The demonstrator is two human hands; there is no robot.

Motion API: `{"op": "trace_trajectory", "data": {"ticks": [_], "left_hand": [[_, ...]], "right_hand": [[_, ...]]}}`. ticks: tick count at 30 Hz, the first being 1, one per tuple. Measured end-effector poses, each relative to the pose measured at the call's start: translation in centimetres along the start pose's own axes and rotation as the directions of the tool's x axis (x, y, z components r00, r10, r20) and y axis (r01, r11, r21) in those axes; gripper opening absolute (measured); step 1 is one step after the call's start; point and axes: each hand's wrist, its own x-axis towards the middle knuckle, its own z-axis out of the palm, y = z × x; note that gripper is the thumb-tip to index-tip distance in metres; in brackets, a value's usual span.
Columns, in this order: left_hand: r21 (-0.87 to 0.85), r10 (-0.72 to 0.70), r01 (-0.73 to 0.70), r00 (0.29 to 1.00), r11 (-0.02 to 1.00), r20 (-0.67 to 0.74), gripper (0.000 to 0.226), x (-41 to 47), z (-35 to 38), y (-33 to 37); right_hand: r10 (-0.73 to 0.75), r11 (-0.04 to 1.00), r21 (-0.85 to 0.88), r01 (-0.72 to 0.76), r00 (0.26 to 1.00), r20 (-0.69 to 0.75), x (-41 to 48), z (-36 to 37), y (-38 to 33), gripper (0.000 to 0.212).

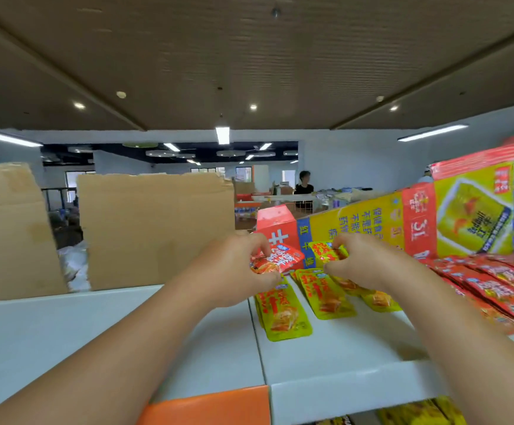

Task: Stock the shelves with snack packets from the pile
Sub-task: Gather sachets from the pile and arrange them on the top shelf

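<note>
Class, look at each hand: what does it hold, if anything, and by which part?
The left hand pinches a red packet by its left end; the right hand pinches a yellow packet by its right edge.

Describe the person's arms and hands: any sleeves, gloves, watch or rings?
The left forearm and right forearm are bare as far as the frame shows, with no sleeve in view. The left hand and right hand wear no glove, watch or bracelet. No ring is visible, though the fingers are slightly blurred.
</note>
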Motion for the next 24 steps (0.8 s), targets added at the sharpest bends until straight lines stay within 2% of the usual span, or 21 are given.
{"op": "trace_trajectory", "data": {"ticks": [8,12,15,24], "left_hand": [[-0.033,-0.076,0.077,0.997,0.997,0.030,0.033,2.7,2.7,-1.3],[-0.163,-0.119,0.131,0.990,0.978,0.081,0.029,1.9,3.3,-2.8],[-0.218,-0.134,0.144,0.989,0.965,0.062,0.026,1.7,3.0,-3.1],[-0.245,-0.136,0.145,0.989,0.959,0.052,0.023,1.4,1.9,-2.1]], "right_hand": [[-0.003,0.999,-0.033,0.003,1.000,0.011,0.6,2.7,0.4,0.039],[-0.024,0.986,-0.165,0.028,0.999,0.026,0.4,3.6,0.4,0.035],[-0.027,0.987,-0.155,0.030,0.999,0.019,0.4,3.9,0.2,0.031],[-0.026,0.988,-0.154,0.033,0.999,0.044,0.2,4.9,-0.1,0.036]]}}
